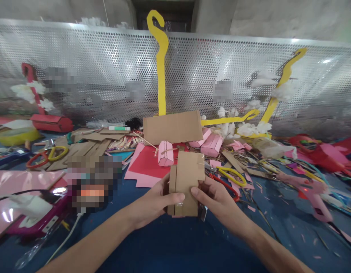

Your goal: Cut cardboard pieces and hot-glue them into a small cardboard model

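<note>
Upright pieces of brown cardboard [188, 172], overlapping one another, are held between my two hands above the blue table. My left hand [155, 201] grips their left side, its thumb across the front. On the right side my right hand [213, 195] grips them, thumb on the front face; a small shiny patch shows near the left thumb. Just behind stand a pink paper piece [165, 153] and red and pink sheets [144, 163]. Scissors with yellow handles [232, 176] lie right of my right hand.
A yellow hook shape [162, 64] rises behind a cardboard panel [172, 128]. At the right lies a pink glue gun [309, 193]. Red scissors [37, 160] and a purple power strip [36, 218] are at the left. A perforated metal panel [107, 68] runs along the back.
</note>
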`<action>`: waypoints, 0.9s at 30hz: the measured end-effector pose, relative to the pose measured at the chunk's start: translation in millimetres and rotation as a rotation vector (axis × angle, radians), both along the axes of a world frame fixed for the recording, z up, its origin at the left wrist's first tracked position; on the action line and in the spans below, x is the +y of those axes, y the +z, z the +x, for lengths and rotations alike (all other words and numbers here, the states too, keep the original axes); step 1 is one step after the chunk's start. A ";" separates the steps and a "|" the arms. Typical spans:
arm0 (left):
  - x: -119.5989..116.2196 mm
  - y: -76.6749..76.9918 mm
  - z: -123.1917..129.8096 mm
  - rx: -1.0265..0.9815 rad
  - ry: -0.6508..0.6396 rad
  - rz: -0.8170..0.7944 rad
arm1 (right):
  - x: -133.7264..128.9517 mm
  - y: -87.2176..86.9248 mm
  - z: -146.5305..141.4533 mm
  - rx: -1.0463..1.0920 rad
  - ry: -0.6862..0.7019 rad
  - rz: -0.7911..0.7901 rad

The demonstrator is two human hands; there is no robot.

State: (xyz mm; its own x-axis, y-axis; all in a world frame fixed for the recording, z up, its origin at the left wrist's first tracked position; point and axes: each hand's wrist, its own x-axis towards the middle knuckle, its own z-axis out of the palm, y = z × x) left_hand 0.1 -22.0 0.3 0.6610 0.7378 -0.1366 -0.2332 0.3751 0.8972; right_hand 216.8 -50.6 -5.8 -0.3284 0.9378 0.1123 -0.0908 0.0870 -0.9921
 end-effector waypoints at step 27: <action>7.0 1.1 -2.2 -0.085 0.208 -0.004 | 1.6 21.1 22.5 0.307 -0.369 -0.099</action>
State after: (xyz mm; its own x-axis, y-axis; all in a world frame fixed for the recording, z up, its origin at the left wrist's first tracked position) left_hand -2.2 -15.0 1.4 0.5037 0.8592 -0.0897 -0.3809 0.3142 0.8696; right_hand 239.3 -49.0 15.3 0.0621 0.9965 0.0567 -0.3611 0.0754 -0.9295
